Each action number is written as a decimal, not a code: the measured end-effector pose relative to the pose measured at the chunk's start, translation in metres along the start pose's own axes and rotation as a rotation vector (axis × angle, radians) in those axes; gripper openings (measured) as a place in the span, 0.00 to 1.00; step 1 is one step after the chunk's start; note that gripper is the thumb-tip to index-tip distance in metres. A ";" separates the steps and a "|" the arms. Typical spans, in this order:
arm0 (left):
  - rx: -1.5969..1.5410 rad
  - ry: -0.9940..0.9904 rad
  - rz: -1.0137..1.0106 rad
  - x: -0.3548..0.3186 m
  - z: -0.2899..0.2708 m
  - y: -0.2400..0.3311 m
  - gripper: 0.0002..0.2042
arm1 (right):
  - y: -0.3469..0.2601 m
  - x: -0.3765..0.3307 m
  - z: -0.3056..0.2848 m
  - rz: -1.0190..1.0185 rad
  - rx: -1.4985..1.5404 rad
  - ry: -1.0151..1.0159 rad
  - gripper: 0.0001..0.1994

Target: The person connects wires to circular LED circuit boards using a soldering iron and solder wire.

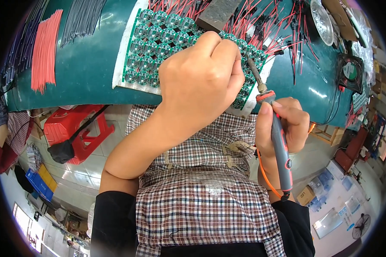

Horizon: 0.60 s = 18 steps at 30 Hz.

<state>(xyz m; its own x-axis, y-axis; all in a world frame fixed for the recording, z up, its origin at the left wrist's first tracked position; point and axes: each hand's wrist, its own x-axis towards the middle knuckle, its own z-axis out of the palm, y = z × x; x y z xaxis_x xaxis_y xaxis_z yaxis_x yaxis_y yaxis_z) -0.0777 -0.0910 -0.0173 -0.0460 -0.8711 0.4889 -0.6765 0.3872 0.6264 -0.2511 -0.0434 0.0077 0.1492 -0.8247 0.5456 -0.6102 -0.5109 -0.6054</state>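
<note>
Green bench (90, 88), carrying one panel of small round green circuit boards (152, 47), set at the near edge, mid-scene, on a pale pad (119, 73). Left hand (201, 73): above the panel, back uppermost, grip with fingers curled inward; cannot tell whether anything is pinched, the fingertips being hidden. Right hand (285, 124): grip closed around the grey-and-red handle of one soldering iron (280, 143), metal end pointing far and left over the panel's right part; contact with the boards not clear. One orange cord (262, 169), below the right hand. One dark block (218, 15), beyond the left hand. Red and black leads (296, 40), loose, far right. Wire bundles, far left: red (46, 53), grey (82, 19), dark purple (21, 45). One metal bowl (322, 23) and one black fan (351, 73), right.
</note>
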 end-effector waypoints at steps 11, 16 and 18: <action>-0.006 -0.082 -0.057 -0.002 -0.004 0.003 0.06 | -0.018 0.003 0.011 -0.019 -0.167 -0.049 0.15; -0.035 -0.086 -0.052 0.000 -0.006 0.004 0.06 | -0.017 0.005 0.001 -0.024 -0.114 -0.002 0.16; -0.044 -0.040 -0.025 0.001 -0.003 0.002 0.06 | -0.016 0.005 -0.006 -0.049 -0.068 0.038 0.16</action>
<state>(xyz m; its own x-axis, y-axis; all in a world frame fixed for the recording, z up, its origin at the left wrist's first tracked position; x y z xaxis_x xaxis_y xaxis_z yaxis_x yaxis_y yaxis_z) -0.0771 -0.0904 -0.0141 -0.0596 -0.8916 0.4489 -0.6450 0.3776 0.6644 -0.2448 -0.0378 0.0239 0.1508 -0.7887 0.5960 -0.6545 -0.5315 -0.5378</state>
